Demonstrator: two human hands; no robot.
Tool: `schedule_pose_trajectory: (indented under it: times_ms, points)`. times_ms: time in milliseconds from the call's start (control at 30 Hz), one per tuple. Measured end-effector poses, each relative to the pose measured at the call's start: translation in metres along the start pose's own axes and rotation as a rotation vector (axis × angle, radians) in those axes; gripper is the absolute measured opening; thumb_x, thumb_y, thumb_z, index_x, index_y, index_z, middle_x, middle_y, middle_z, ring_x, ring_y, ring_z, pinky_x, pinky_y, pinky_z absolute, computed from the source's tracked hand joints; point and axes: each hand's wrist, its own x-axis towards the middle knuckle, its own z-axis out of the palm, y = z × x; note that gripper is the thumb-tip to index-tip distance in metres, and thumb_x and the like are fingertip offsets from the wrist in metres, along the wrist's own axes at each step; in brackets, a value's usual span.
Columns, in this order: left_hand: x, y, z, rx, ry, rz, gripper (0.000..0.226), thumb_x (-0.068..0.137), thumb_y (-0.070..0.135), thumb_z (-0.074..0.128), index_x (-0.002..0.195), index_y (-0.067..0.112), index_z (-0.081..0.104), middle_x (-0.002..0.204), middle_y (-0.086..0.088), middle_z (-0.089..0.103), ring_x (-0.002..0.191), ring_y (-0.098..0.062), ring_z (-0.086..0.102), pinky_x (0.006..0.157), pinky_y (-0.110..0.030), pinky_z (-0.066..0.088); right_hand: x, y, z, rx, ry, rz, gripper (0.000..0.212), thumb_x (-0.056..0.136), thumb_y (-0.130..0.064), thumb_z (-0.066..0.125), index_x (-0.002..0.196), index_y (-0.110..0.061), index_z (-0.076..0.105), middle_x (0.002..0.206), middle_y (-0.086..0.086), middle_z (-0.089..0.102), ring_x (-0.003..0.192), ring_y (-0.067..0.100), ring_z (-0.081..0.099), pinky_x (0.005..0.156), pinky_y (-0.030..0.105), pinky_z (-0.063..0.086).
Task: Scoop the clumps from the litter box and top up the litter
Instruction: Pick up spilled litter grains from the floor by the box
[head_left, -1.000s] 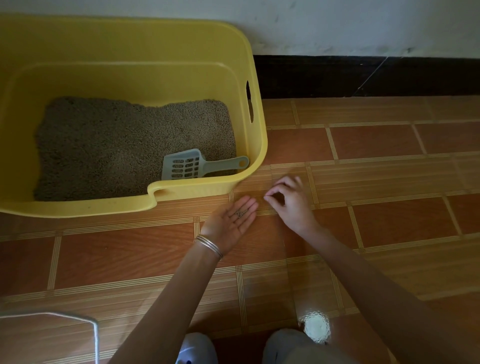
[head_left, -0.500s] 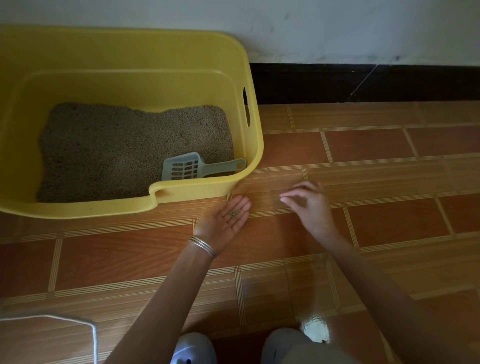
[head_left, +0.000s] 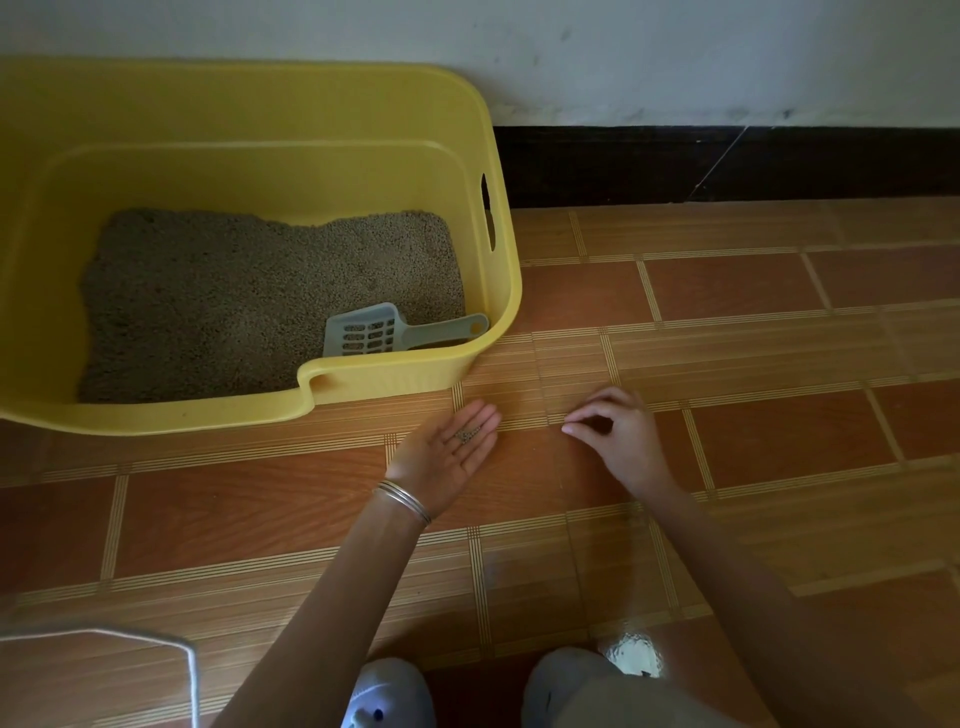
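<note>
Holding my left hand (head_left: 452, 452) flat and palm up low over the floor tiles (head_left: 779, 441), fingers straight and together, I use it as a small tray: a few stray litter pellets (head_left: 467, 435) lie at the base of the fingers. My right hand (head_left: 618, 436) is beside it, fingers curled, thumb and forefinger drawn toward each other as if to pick grains off the tiles. Whether a pellet sits between them I cannot tell, as the tips are small and dim. The yellow litter box (head_left: 395, 384) stands by the wall, just ahead of my left hand. Litter (head_left: 234, 301) covers its bottom, and the grey slotted scoop (head_left: 379, 332) lies in the near right corner, within easy reach. I can make out no clumps, and no refill bag shows. A white looped thing (head_left: 192, 670) is cut off at the lower left
</note>
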Motion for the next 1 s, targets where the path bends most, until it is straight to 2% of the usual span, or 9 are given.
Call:
schedule_pose_trajectory:
  times_ms: [200, 333, 533, 667, 733, 800, 933, 1000]
  points:
    - [-0.001, -0.003, -0.001, 0.007, 0.009, -0.008, 0.036, 0.099, 0.017, 0.032, 0.118, -0.005, 0.054, 0.121, -0.020, 0.060, 0.111, -0.029, 0.057, 0.097, -0.038, 0.041, -0.005, 0.002, 0.008, -0.186, -0.019, -0.101, 0.011, 0.076, -0.028, 0.072, 0.079, -0.017, 0.071, 0.086, -0.001, 0.059, 0.088, 0.018, 0.049, 0.077, 0.040, 0.043]
    - [-0.002, -0.006, -0.002, 0.023, 0.020, -0.008, 0.037, 0.099, 0.017, 0.033, 0.118, -0.005, 0.055, 0.121, -0.020, 0.061, 0.111, -0.029, 0.058, 0.092, -0.038, 0.044, -0.017, -0.009, 0.018, -0.162, -0.098, -0.198, 0.029, 0.082, -0.044, 0.050, 0.079, -0.021, 0.068, 0.088, -0.007, 0.057, 0.090, 0.012, 0.045, 0.080, 0.037, 0.037]
    - [-0.005, -0.007, -0.004, 0.017, 0.023, -0.010, 0.038, 0.100, 0.017, 0.031, 0.116, -0.005, 0.057, 0.118, -0.020, 0.063, 0.110, -0.029, 0.058, 0.089, -0.037, 0.046, -0.021, -0.008, 0.026, -0.068, -0.017, -0.152, 0.027, 0.076, -0.046, 0.059, 0.078, -0.023, 0.072, 0.086, -0.008, 0.058, 0.087, 0.012, 0.049, 0.079, 0.038, 0.040]
    - [-0.007, -0.007, -0.003, 0.017, 0.029, -0.012, 0.037, 0.099, 0.016, 0.031, 0.117, -0.006, 0.056, 0.119, -0.021, 0.061, 0.111, -0.029, 0.057, 0.089, -0.038, 0.045, -0.021, -0.007, 0.028, -0.104, -0.025, -0.159, 0.012, 0.071, -0.032, 0.076, 0.077, -0.022, 0.072, 0.085, -0.007, 0.059, 0.088, 0.009, 0.047, 0.078, 0.038, 0.040]
    - [-0.008, -0.008, -0.003, 0.023, 0.028, -0.016, 0.038, 0.099, 0.016, 0.031, 0.117, -0.006, 0.055, 0.120, -0.021, 0.061, 0.111, -0.029, 0.057, 0.091, -0.038, 0.045, -0.021, -0.008, 0.028, -0.153, -0.036, -0.188, 0.010, 0.072, -0.028, 0.076, 0.078, -0.021, 0.071, 0.085, -0.006, 0.059, 0.089, 0.009, 0.046, 0.079, 0.037, 0.040]
    - [-0.008, -0.008, -0.002, 0.030, 0.035, -0.015, 0.037, 0.099, 0.015, 0.031, 0.117, -0.006, 0.055, 0.119, -0.021, 0.061, 0.111, -0.029, 0.057, 0.092, -0.038, 0.044, -0.021, -0.012, 0.027, -0.222, -0.045, -0.239, 0.011, 0.077, -0.031, 0.069, 0.078, -0.020, 0.069, 0.085, -0.005, 0.058, 0.089, 0.010, 0.045, 0.077, 0.036, 0.041]
    - [-0.009, -0.009, 0.002, 0.032, 0.053, -0.004, 0.037, 0.099, 0.015, 0.030, 0.117, -0.007, 0.055, 0.116, -0.021, 0.063, 0.109, -0.030, 0.058, 0.090, -0.039, 0.045, -0.023, -0.026, 0.026, -0.405, -0.066, -0.308, 0.026, 0.084, -0.036, 0.047, 0.078, -0.019, 0.065, 0.088, -0.003, 0.058, 0.088, 0.018, 0.052, 0.072, 0.039, 0.047]
    - [-0.011, -0.010, 0.005, 0.035, 0.048, -0.004, 0.037, 0.098, 0.015, 0.032, 0.118, -0.007, 0.055, 0.118, -0.022, 0.061, 0.112, -0.030, 0.057, 0.093, -0.039, 0.044, -0.021, -0.034, 0.023, -0.324, -0.046, -0.270, 0.029, 0.085, -0.038, 0.044, 0.080, -0.018, 0.065, 0.090, -0.003, 0.058, 0.089, 0.019, 0.052, 0.074, 0.038, 0.046]
